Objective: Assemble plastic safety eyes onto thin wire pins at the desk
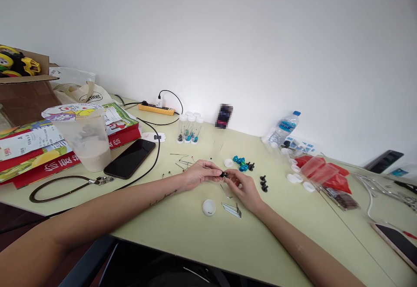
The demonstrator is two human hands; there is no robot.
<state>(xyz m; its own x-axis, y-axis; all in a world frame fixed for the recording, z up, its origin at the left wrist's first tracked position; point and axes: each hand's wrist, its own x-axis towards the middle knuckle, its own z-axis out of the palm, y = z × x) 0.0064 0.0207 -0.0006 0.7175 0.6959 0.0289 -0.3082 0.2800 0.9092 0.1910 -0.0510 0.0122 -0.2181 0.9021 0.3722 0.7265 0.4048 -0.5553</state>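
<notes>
My left hand point(202, 175) and my right hand point(243, 188) meet over the table, fingertips closed on a small black knob-like part point(224, 174) between them. A thin metal rod seems to run along the left hand; its ends are hard to make out. Just below the fingers lie several L-shaped hex keys point(232, 210) and a round white cap point(209, 208) with something small inside. Behind the right hand are shiny teal parts point(241, 162) and black parts point(263, 185) of similar shape. Loose thin metal rods point(182, 164) lie left of the left hand.
Clear capped tubes point(189, 129) stand near the wall. A phone point(130, 158), a plastic drink cup point(86, 141) and a cable crowd the left. To the right are a water bottle point(286, 128), white caps point(309, 186), red packets point(340, 184) and another phone point(395, 243).
</notes>
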